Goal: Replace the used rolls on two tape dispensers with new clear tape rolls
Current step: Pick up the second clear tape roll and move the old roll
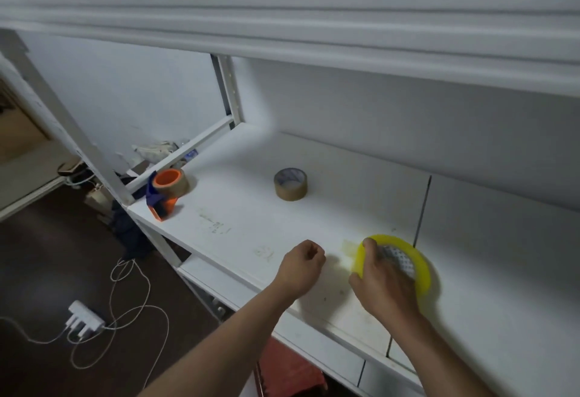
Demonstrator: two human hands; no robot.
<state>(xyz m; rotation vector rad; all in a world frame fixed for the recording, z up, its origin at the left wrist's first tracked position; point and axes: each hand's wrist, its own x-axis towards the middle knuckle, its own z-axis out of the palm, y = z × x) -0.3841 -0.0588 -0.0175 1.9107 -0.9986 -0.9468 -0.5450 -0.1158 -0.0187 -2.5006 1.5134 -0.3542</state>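
Nearest to me are both forearms reaching onto the white shelf point(238, 208). Right hand point(381, 280) is gripping the yellowish clear tape roll point(419, 266), thumb on the near-left rim, fingers curled into the core, roll tipped up on edge at the near right of the shelf. Left hand point(301, 266) is curled into a loose fist just left of it; looks like it's pinching a pulled-out strip of tape, but the strip is see-thru so can't say for sure.

Orange/blue dispenser point(166, 195) sits far left, right by the shelf edge, w/ a brown roll still mounted. A loose brown roll point(290, 183) lies flat mid-shelf, farther back. Only see 1 dispenser.

What could go wrong imo:
- free tape end folds back on itself or sticks to the shelf, then I lose the start
- roll is on edge, so a slack grip = it rolls off the near edge to the floor
- dispenser so near the left edge that tugging the old roll could knock it off; there's a power strip point(84, 323) + cables down there
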